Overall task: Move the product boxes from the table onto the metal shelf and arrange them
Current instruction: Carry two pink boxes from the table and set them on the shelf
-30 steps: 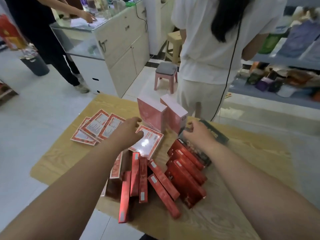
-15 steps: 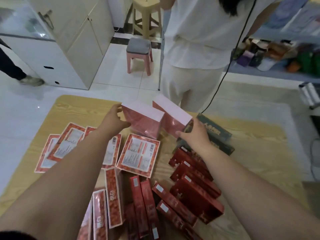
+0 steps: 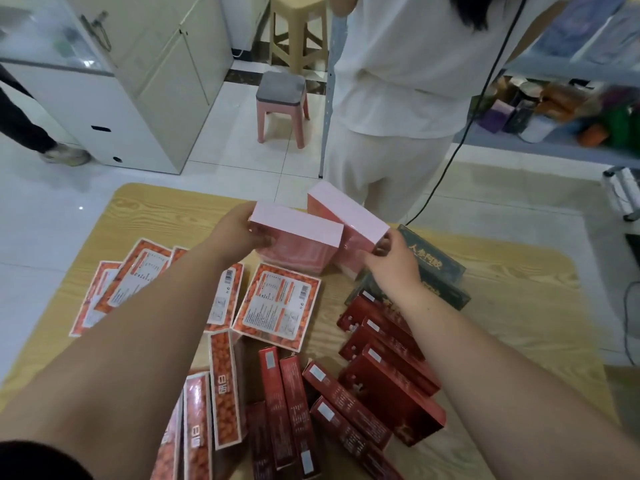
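Two pink boxes stand side by side at the far middle of the wooden table (image 3: 519, 306). My left hand (image 3: 239, 233) grips the left pink box (image 3: 298, 240) at its left end. My right hand (image 3: 391, 261) holds the near corner of the right pink box (image 3: 346, 213). Flat orange-red boxes (image 3: 277, 304) lie to the left, dark red boxes (image 3: 388, 386) lie in a heap in front, and two dark green boxes (image 3: 436, 265) are stacked to the right. The metal shelf (image 3: 554, 147) stands at the right, with its upright (image 3: 329, 98) beyond the table.
A person in white (image 3: 398, 81) stands just beyond the table, between it and the shelf, with a black cable (image 3: 460, 140) hanging down. A pink stool (image 3: 282, 105) and a beige stool (image 3: 298, 32) stand behind. A white cabinet (image 3: 138, 81) is at the far left.
Both hands reached forward over the table and closed on the two pink boxes. My view has tilted down and come closer to the table.
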The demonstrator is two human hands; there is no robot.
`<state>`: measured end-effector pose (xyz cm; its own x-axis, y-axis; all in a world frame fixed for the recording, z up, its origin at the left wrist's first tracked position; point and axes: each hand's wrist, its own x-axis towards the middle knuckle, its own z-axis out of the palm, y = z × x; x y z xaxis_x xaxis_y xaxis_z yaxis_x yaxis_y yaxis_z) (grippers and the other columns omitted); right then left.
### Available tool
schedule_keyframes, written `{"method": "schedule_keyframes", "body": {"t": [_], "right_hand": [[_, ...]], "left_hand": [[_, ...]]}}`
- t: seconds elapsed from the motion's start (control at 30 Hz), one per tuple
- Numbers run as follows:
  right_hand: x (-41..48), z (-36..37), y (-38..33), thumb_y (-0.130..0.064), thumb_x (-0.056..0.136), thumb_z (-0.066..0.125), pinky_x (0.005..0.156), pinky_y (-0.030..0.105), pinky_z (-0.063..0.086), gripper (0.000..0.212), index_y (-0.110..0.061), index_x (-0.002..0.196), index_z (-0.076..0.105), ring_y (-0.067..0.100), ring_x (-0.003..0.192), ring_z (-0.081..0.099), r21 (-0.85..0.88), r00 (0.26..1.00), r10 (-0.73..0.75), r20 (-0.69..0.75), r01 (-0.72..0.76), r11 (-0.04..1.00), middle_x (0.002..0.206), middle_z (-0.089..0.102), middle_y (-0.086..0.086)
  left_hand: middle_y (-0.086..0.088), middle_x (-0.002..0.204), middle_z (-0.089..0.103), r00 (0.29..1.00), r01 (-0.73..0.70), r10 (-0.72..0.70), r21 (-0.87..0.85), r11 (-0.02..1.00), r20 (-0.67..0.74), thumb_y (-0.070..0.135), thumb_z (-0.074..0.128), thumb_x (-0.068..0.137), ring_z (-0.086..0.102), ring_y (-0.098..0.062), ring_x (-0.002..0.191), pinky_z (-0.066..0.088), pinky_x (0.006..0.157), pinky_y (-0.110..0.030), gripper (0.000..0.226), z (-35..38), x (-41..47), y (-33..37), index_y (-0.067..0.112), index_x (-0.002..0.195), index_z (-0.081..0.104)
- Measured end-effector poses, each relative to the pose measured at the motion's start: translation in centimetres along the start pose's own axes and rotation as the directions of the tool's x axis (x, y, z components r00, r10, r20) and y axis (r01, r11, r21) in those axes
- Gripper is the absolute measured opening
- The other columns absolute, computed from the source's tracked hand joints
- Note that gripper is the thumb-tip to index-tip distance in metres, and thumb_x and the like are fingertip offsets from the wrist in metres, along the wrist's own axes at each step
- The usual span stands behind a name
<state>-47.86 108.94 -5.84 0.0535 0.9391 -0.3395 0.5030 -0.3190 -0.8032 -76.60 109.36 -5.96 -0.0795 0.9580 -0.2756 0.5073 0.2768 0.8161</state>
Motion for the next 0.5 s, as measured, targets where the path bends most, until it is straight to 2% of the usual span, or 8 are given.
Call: {"method": "schedule_keyframes", "body": {"t": [0.07,0.13,0.2,0.27,0.37,0.43,0.5], "right_hand": [[-0.5,-0.9,-0.5,-0.031,0.087,0.078,0.084,0.034,0.055,0.053,-0.026,0.132,0.050,0.016,0.110,0.063,0.038,1.000,-0.025,-0.005,0.025,0.999,0.122,0.063,-0.009],[-1.2,-2.0,-1.3,-0.031,0.086,0.080,0.090,0.036,0.053,0.057,-0.024,0.133,0.050,0.014,0.107,0.061,0.049,0.998,-0.067,-0.005,0.067,0.997,0.119,0.063,-0.010],[-1.7,-3.1,-2.2,-0.029,0.086,0.080,0.085,0.030,0.051,0.057,-0.023,0.134,0.050,0.011,0.103,0.060,0.068,0.991,-0.136,0.010,0.135,0.989,0.114,0.061,-0.012],[-2.6,-4.1,-3.3,-0.029,0.087,0.079,0.079,0.024,0.047,0.056,-0.025,0.135,0.051,0.009,0.101,0.059,0.093,0.976,-0.213,0.045,0.209,0.974,0.110,0.060,-0.016],[-4.3,-5.3,-4.7,-0.030,0.088,0.079,0.082,0.025,0.048,0.047,-0.031,0.127,0.053,0.002,0.098,0.061,0.156,0.942,-0.321,0.099,0.304,0.940,0.104,0.059,-0.025],[-5.7,-5.9,-5.6,-0.032,0.086,0.080,0.076,0.020,0.048,0.047,-0.029,0.125,0.054,-0.003,0.097,0.060,0.200,0.912,-0.391,0.128,0.362,0.910,0.107,0.061,-0.021],[-7.2,-6.4,-6.2,-0.031,0.086,0.080,0.078,0.021,0.051,0.047,-0.027,0.126,0.055,0.000,0.099,0.062,0.256,0.875,-0.453,0.170,0.405,0.878,0.112,0.064,-0.015]], "left_hand": [[0.007,0.092,0.069,0.997,-0.001,-0.001,-0.033,0.999,-0.077,-0.004,0.076,0.076,0.063,-0.010,0.087,0.048,0.071,-0.024,0.049,-0.5,-1.5,0.8,0.029,0.109,0.064],[0.007,0.091,0.072,0.989,0.002,-0.014,-0.082,0.997,-0.145,-0.001,0.078,0.075,0.066,-0.012,0.089,0.052,0.078,-0.031,0.048,-1.3,-3.4,1.4,0.029,0.110,0.063],[0.007,0.095,0.074,0.977,0.009,-0.034,-0.117,0.993,-0.209,0.003,0.079,0.073,0.069,-0.015,0.096,0.055,0.089,-0.041,0.051,-2.2,-5.6,2.1,0.030,0.114,0.062],[0.007,0.102,0.074,0.957,0.008,-0.050,-0.146,0.989,-0.287,0.005,0.079,0.073,0.068,-0.016,0.101,0.054,0.093,-0.044,0.054,-3.0,-8.3,3.1,0.030,0.118,0.062],[0.006,0.108,0.072,0.918,-0.009,-0.059,-0.169,0.986,-0.393,0.008,0.079,0.074,0.067,-0.015,0.102,0.056,0.092,-0.045,0.056,-3.8,-13.0,5.0,0.032,0.120,0.060],[0.007,0.106,0.072,0.885,-0.017,-0.084,-0.213,0.977,-0.458,0.009,0.079,0.074,0.068,-0.018,0.100,0.057,0.090,-0.048,0.054,-4.2,-16.8,6.2,0.032,0.118,0.060],[0.005,0.103,0.071,0.853,-0.035,-0.104,-0.254,0.967,-0.512,0.010,0.079,0.074,0.069,-0.022,0.100,0.057,0.088,-0.053,0.049,-4.4,-20.9,7.1,0.033,0.114,0.062]]}}
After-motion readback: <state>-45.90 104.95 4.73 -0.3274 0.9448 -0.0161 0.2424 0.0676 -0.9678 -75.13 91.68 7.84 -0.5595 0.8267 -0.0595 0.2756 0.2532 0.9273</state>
